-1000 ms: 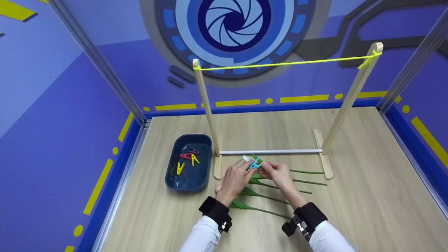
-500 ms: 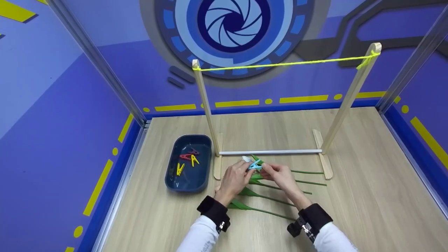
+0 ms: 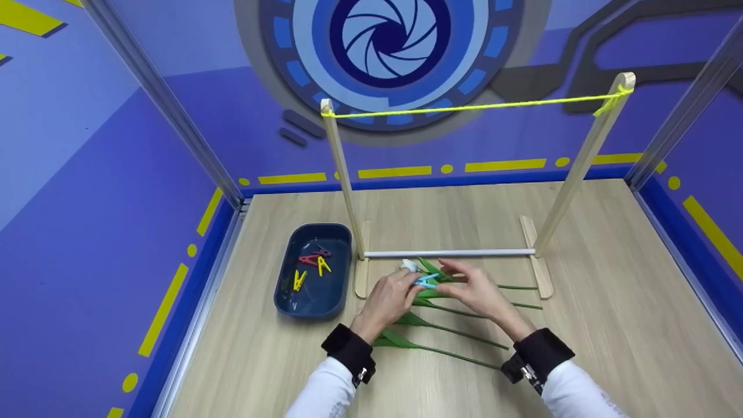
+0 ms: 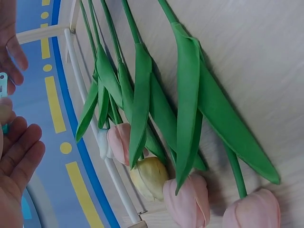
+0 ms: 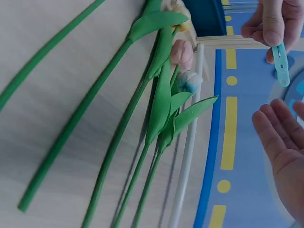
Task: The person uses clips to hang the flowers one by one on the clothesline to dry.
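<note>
My left hand (image 3: 388,297) pinches a light blue clothespin (image 5: 281,66) by one end between thumb and fingers. Across from it, my right hand (image 3: 480,295) is spread with its fingers apart, close to the clothespin's free end; in the right wrist view a gap shows between them. Below both hands, several artificial tulips lie side by side on the table, stems pointing right. Their heads show in the left wrist view: a yellow tulip (image 4: 149,178), a pink tulip (image 4: 187,200) and others, with long green leaves (image 4: 187,95).
A dark blue tray (image 3: 325,299) at the left holds a few clothespins, among them a yellow clothespin (image 3: 299,280). Behind the hands stands a wooden frame (image 3: 580,168) with a yellow string (image 3: 476,107) across its top and a white rod (image 3: 447,253) low down. Walls enclose the table.
My right hand has let go of the light blue clothespin, spread its fingers and drawn slightly to the right. My left hand still pinches the clothespin in nearly the same place.
</note>
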### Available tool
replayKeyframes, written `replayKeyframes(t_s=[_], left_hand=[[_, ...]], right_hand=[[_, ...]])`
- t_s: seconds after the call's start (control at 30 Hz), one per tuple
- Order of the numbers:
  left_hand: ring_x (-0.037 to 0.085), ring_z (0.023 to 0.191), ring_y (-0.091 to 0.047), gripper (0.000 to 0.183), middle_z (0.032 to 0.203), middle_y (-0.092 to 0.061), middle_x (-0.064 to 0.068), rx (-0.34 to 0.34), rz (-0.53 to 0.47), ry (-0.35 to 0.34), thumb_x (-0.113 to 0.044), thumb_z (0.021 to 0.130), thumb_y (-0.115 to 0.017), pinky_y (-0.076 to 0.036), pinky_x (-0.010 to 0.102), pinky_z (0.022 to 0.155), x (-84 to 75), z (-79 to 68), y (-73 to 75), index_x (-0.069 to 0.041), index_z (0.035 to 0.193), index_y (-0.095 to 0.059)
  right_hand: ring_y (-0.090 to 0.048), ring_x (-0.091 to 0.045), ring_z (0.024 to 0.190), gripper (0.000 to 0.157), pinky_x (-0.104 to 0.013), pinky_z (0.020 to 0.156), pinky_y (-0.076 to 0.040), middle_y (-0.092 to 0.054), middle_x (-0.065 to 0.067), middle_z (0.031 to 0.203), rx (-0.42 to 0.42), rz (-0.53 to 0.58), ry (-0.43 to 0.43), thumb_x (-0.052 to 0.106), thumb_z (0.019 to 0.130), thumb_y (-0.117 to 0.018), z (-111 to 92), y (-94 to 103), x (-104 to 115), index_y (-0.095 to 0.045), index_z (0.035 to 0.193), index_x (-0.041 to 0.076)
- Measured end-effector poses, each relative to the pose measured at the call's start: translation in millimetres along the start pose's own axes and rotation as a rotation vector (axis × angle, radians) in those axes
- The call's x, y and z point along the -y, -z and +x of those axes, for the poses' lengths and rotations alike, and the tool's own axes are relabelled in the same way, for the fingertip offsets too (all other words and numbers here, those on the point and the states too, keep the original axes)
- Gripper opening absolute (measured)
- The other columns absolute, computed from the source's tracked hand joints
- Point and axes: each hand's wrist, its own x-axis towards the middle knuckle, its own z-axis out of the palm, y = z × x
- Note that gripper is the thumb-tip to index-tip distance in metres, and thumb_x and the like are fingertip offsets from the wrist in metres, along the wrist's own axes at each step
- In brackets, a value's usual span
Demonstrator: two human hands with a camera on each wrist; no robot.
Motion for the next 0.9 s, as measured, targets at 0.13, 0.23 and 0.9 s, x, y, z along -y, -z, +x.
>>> replayKeyframes(t_s=[0.13, 0.23, 0.9], left_hand=[[0.011, 0.085, -0.067, 0.025, 0.1, -0.07, 0.001, 0.016, -0.006, -0.008, -0.027, 0.099, -0.06, -0.055, 0.026, 0.075, -1.3, 0.1, 1.4, -0.01, 0.113, -0.071], [0.011, 0.086, -0.067, 0.026, 0.101, -0.071, 0.001, 0.036, -0.014, -0.01, -0.028, 0.1, -0.059, -0.055, 0.026, 0.075, -2.1, 0.4, 2.1, -0.011, 0.115, -0.07], [0.009, 0.083, -0.065, 0.027, 0.098, -0.068, -0.002, 0.103, 0.031, -0.052, -0.029, 0.101, -0.057, -0.053, 0.024, 0.074, -7.3, -2.9, -1.0, -0.014, 0.119, -0.07]], right_hand=[[-0.069, -0.034, 0.106, 0.065, -0.047, 0.087, -0.056, -0.068, -0.017, 0.122, 0.013, -0.239, 0.193, 0.031, 0.08, -0.082, -1, 0.8, 2, -0.06, 0.134, 0.003], [-0.071, -0.027, 0.101, 0.062, -0.041, 0.08, -0.058, -0.07, -0.011, 0.118, 0.01, -0.366, 0.289, 0.031, 0.079, -0.082, -1, -0.3, 2, -0.063, 0.131, 0.003], [-0.072, -0.02, 0.077, 0.036, -0.029, 0.064, -0.056, -0.075, -0.007, 0.094, -0.067, -0.505, 0.49, 0.026, 0.08, -0.083, -6, -8.1, -15, -0.074, 0.106, 0.003]])
